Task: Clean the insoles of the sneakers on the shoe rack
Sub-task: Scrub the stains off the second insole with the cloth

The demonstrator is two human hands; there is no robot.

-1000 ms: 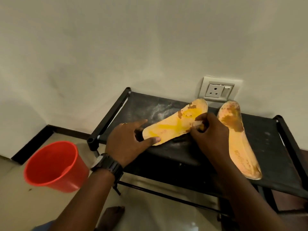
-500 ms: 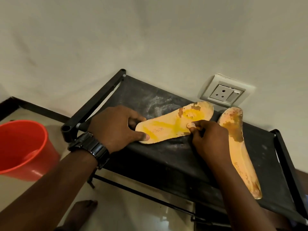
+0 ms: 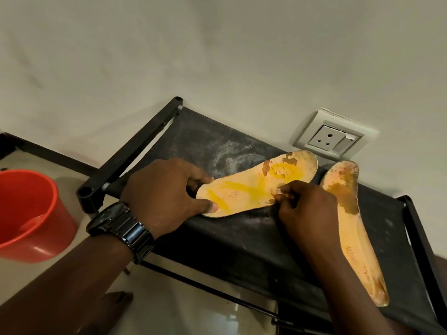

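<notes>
head view: an orange insole point(image 3: 256, 187) was held flat on the dusty top shelf of a black shoe rack point(image 3: 242, 240). its heel was gripped between the thumb and curled fingers of the left hand point(image 3: 167, 189), and its near edge was pinched by the curled fingertips of the right hand point(image 3: 304, 209). a second insole point(image 3: 355, 228) lay just beside it, below a wall socket point(image 3: 331, 139). the flaking top layer could well be torn further if picked too hard.
</notes>
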